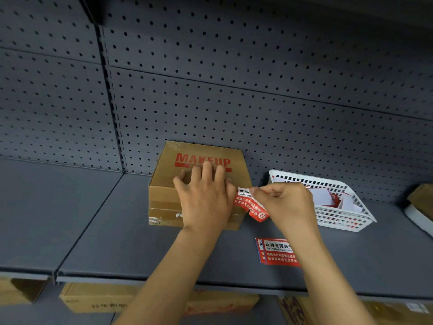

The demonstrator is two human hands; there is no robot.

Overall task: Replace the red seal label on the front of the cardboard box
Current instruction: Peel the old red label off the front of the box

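A brown cardboard box [164, 184] printed MAKEUP in red stands on a grey shelf against the pegboard. My left hand [206, 195] lies flat over its top and front edge, fingers spread, pressing on it. My right hand [285, 202] pinches a red and white seal label [251, 205] at its top corner; the label is crumpled and partly peeled, hanging off the box's front right corner. Two more flat red labels [277, 253] lie stacked on the shelf under my right forearm.
A white plastic basket [337, 219] holding papers and red labels sits right of the box. Another object's edge [421, 207] shows at far right. The shelf's front lip [93, 276] runs below, with cardboard boxes [93, 299] on the lower shelf.
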